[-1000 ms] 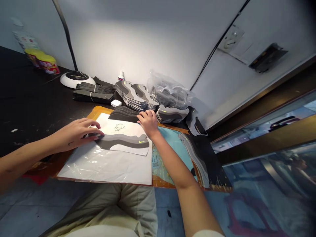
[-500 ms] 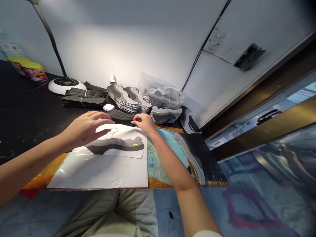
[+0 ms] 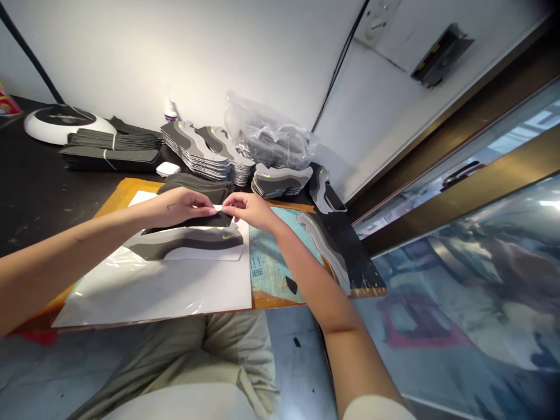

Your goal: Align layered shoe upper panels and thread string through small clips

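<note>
My left hand [image 3: 186, 207] and my right hand [image 3: 251, 210] are close together, each closed in a pinch on the upper edge of a thin black shoe piece [image 3: 214, 220]. Much of that black piece is hidden behind my left hand. Just below it, a grey shoe upper panel [image 3: 188, 242] with a small yellow-green swoosh lies flat on a white sheet [image 3: 166, 291]. Behind my hands is a stack of dark curved pieces [image 3: 199, 185].
Stacked grey panels [image 3: 196, 154] and another pile [image 3: 280, 179] stand along the wall beside a clear plastic bag [image 3: 271, 140]. Banded black strips [image 3: 111, 157], a white case [image 3: 168, 169] and a lamp base [image 3: 65, 125] are at left. More panels [image 3: 326, 251] lie at right.
Both hands have come together and now pinch a black shoe piece, brought from the dark stack over the white sheet. The view has shifted, so the bench things appear higher and further left.
</note>
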A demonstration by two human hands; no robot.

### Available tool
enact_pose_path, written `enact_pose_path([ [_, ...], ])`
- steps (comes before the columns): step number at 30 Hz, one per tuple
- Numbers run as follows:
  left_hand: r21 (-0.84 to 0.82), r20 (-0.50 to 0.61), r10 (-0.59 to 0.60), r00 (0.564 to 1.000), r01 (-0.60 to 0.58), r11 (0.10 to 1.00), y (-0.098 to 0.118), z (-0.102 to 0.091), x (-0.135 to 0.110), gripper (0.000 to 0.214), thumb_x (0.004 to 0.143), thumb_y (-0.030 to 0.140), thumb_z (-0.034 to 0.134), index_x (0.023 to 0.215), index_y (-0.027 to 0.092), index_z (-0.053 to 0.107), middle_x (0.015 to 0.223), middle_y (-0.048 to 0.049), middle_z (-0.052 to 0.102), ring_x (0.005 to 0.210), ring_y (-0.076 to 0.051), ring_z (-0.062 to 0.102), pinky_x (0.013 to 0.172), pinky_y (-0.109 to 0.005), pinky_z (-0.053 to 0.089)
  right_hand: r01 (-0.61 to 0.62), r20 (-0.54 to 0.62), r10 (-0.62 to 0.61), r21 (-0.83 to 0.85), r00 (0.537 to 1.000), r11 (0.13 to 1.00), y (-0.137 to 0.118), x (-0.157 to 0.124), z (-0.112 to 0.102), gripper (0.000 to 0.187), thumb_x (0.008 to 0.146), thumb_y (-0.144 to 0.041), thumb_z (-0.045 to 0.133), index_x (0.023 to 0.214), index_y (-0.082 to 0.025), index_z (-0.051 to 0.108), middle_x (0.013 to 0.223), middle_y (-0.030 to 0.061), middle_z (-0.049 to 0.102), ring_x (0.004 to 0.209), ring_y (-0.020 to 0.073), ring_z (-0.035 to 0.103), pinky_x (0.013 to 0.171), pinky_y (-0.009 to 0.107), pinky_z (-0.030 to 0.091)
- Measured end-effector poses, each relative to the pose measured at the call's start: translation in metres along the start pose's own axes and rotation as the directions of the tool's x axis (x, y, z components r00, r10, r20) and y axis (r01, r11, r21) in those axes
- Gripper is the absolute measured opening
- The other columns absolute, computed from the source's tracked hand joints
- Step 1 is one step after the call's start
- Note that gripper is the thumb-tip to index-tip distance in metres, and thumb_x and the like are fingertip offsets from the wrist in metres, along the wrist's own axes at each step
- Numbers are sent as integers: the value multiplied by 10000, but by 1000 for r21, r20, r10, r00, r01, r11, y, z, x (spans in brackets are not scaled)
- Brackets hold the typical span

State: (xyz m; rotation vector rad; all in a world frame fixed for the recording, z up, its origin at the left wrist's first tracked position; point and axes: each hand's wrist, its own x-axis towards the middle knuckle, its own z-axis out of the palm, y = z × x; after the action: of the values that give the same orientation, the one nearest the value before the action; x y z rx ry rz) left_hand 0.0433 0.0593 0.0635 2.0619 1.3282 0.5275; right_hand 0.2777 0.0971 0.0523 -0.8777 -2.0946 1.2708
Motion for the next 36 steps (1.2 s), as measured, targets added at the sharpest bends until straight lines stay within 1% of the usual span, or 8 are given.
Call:
enact_pose_path([
  [4,68,148,-74,986,65,996,9,19,-6,518,868,644,559,968,183,775,760,-8,699,705,-166,550,620,-235,380,-26,119,25,7,993,1000,16,-19,2,175,820,-311,758,838,-157,678,802,0,690,753,125,604,734,254,465],
  [11,156,195,-85,977,55,986,13,37,-10,499,860,674,553,966,250,793,717,13,694,606,-139,502,570,-226,329,-75,172,73,8,982,997,30,-36,6,189,821,-333,758,842,-158,689,747,-18,660,688,105,547,698,238,421],
  [17,84,198,-48,979,32,996,8,41,-12,497,886,645,542,973,225,792,627,4,653,578,-148,492,546,-235,318,-82,184,88,-42,979,996,31,-37,4,218,819,-367,765,838,-160,701,728,-19,645,667,109,516,645,230,385],
  [21,108,196,-32,980,11,994,7,41,-16,430,892,607,581,973,241,792,705,-3,715,598,-153,552,581,-237,348,-95,199,112,-91,974,991,31,-40,0,221,823,-382,768,855,-169,718,737,-17,647,674,118,516,646,238,382],
  [24,61,234,-34,972,20,998,5,40,-19,391,905,566,602,991,231,785,778,-8,743,654,-155,593,620,-232,378,-50,201,81,-154,976,987,29,-41,-2,157,838,-331,760,835,-176,734,769,-7,668,736,131,546,697,246,400],
  [28,10,267,-28,963,26,1000,1,40,-19,416,918,560,591,996,198,780,759,-17,724,663,-151,563,613,-234,375,7,194,36,-217,980,976,28,-42,-1,98,845,-273,755,813,-181,741,793,5,691,828,150,574,772,254,416],
  [33,-3,289,-63,955,66,998,-3,40,-17,487,857,660,616,965,215,783,720,-15,701,649,-158,542,568,-238,347,-37,188,71,-176,980,984,28,-42,-1,140,841,-307,746,816,-170,729,777,-5,675,741,128,553,710,243,406],
  [36,-45,307,-68,949,85,995,-6,40,-15,494,827,671,640,925,208,783,692,-18,675,625,-157,509,549,-244,327,-103,195,127,-130,972,986,27,-43,-1,187,849,-351,726,838,-165,718,751,-4,667,707,129,546,682,248,405],
])
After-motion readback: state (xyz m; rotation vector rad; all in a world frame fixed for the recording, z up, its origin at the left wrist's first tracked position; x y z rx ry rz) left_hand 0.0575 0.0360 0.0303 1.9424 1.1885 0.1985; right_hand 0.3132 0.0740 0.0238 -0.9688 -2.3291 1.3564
